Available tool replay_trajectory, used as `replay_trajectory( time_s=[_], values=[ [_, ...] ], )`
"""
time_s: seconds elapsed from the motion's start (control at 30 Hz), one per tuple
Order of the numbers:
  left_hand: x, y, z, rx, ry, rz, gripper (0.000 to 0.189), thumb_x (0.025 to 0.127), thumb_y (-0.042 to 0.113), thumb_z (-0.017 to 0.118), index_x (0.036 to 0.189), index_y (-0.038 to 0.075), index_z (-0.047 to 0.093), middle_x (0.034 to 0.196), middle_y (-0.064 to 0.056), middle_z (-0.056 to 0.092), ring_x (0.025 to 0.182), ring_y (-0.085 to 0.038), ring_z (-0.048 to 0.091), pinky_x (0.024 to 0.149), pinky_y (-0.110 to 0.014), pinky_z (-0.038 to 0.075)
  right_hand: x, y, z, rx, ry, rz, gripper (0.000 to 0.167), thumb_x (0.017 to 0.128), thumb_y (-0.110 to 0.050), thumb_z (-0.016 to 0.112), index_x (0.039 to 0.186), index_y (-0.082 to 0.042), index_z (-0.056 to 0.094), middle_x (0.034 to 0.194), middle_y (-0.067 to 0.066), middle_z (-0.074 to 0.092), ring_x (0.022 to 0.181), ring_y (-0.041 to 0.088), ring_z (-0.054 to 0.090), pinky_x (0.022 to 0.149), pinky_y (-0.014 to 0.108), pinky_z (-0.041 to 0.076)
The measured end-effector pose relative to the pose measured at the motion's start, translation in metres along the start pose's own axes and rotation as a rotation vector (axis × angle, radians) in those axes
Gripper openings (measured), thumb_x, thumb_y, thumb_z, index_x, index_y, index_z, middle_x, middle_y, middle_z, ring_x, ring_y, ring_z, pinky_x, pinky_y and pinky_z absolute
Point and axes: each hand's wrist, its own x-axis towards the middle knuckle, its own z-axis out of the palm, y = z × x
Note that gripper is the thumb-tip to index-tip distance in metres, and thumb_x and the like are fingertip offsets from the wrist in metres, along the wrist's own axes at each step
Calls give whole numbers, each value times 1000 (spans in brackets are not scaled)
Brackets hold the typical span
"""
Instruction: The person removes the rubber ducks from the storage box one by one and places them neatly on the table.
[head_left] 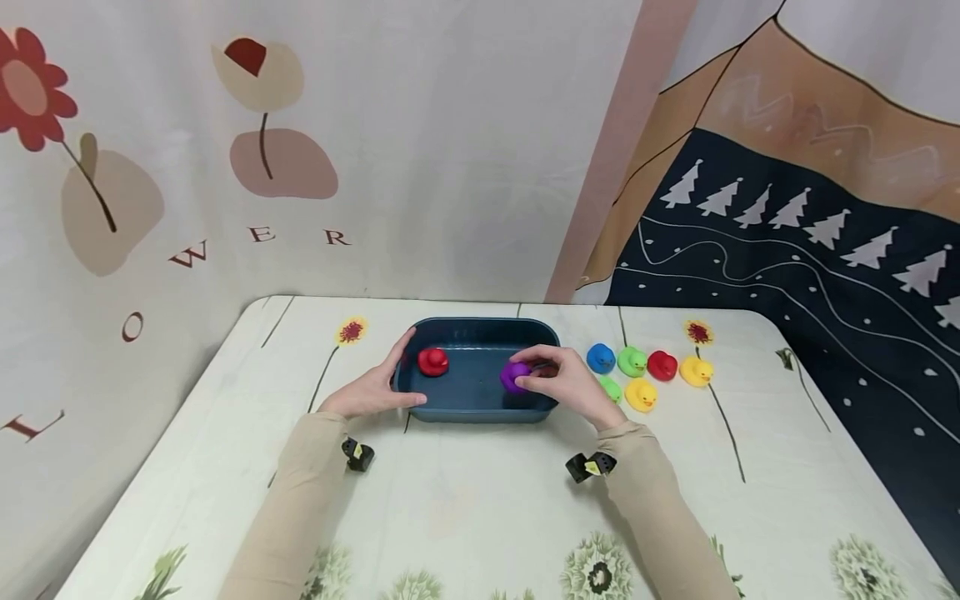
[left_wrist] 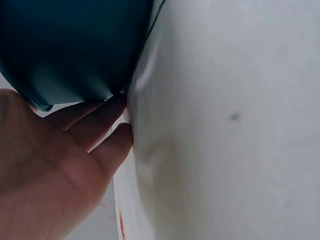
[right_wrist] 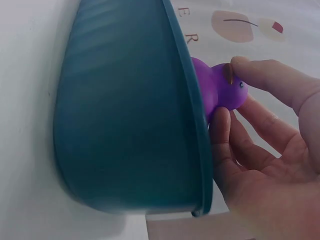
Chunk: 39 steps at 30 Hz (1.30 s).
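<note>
A dark blue-green rectangular tub [head_left: 465,415] sits on the table. My left hand [head_left: 377,387] holds its left end, the thumb near the front corner and a finger by the back corner. In the left wrist view, more fingers [left_wrist: 100,117] of that hand lie against the outside of the tub. My right hand [head_left: 562,379] pinches a purple rubber duck [head_left: 513,377] over the tub's right part. The right wrist view shows the duck's head between thumb and fingers, its lower body hidden behind the tub's wall. A red rubber duck [head_left: 432,362] sits in the tub's left part.
Right of the tub stand a blue duck [head_left: 600,358], a green duck [head_left: 632,361], a red duck [head_left: 662,365] and a yellow duck [head_left: 697,372]. Nearer me are another yellow duck [head_left: 641,394] and a green duck [head_left: 611,388] partly behind my right hand.
</note>
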Motion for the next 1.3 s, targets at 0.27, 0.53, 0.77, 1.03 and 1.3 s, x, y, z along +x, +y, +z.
replay_trajectory(
  time_s=[0.27,0.53,0.77,1.03,1.3],
  values=[
    [0,-1,-1,-23,-4,0,106,86,30,74,154,38,-7,161,-13,-1,140,-45,16,106,-65,21,-8,3,-12,2,41,19,32,88,-11,72,119,-4,67,117,13,63,95,27,60,81,29,53],
    [0,-1,-1,-36,-5,5,106,86,29,74,154,35,-7,160,-14,-2,141,-45,13,107,-65,19,-13,3,-23,49,90,23,30,87,-8,72,116,-4,69,114,12,65,98,28,59,83,26,52],
    [0,-2,-1,-25,-5,5,106,86,30,74,154,36,-7,160,-14,-2,140,-45,14,107,-65,20,-18,8,-32,51,110,25,31,88,-5,69,119,1,66,117,17,63,101,31,61,85,24,51],
    [0,-3,0,-13,-1,-2,106,86,31,74,154,36,-6,160,-16,-1,140,-46,15,106,-66,20,-25,13,-41,10,138,48,31,89,-10,70,119,-3,66,115,15,63,98,30,60,81,26,52],
    [1,-3,0,-12,-1,-12,106,85,31,74,154,36,-6,160,-15,0,140,-46,15,105,-67,20,-33,15,-53,-13,153,66,34,90,-13,69,122,-3,65,117,17,62,101,32,59,83,26,51]
  ],
)
